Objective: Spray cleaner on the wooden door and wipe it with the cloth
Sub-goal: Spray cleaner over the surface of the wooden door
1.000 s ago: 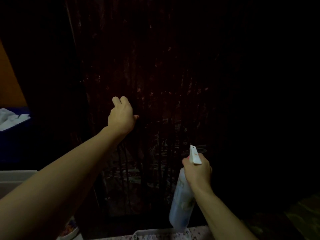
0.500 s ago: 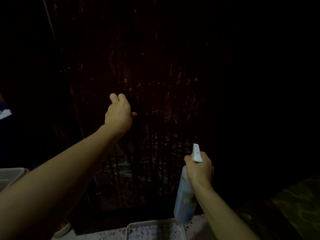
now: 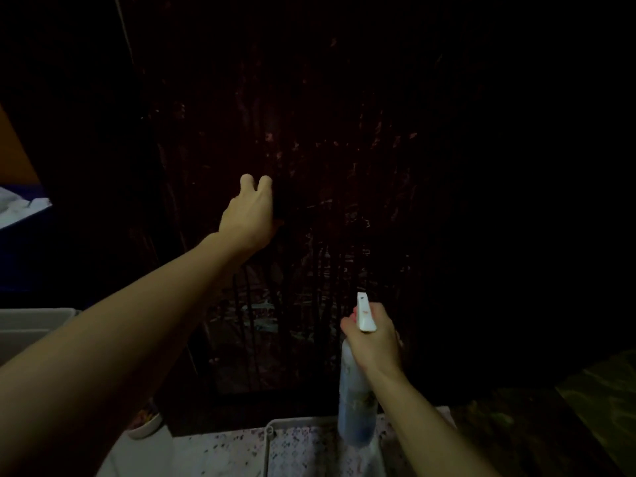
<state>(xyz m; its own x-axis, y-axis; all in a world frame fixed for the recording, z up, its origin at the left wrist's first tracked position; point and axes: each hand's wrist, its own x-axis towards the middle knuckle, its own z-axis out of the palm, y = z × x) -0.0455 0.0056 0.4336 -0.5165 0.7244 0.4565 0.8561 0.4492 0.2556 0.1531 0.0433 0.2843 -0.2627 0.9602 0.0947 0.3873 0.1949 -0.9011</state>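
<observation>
The dark wooden door [image 3: 344, 139] fills the view, with pale streaks and drips across its lower middle. My left hand [image 3: 249, 215] reaches out to the door, its fingers curled over a dark cloth [image 3: 287, 204] that is hard to make out against the wood. Lower right, my right hand [image 3: 377, 339] grips the neck of a clear spray bottle [image 3: 354, 401]. Its white nozzle [image 3: 364, 311] points up toward the door, and the bottle hangs a little in front of the door.
A white bin [image 3: 34, 325] stands at the left, and behind it a blue container holds white fabric [image 3: 17, 204]. A small bowl [image 3: 146, 425] and a speckled white tray [image 3: 299, 449] lie on the floor below. At the right is a patterned mat [image 3: 605, 394].
The view swung right and then back left. My left hand stays at the same spot on the door, and my right hand keeps the bottle at about the same height.
</observation>
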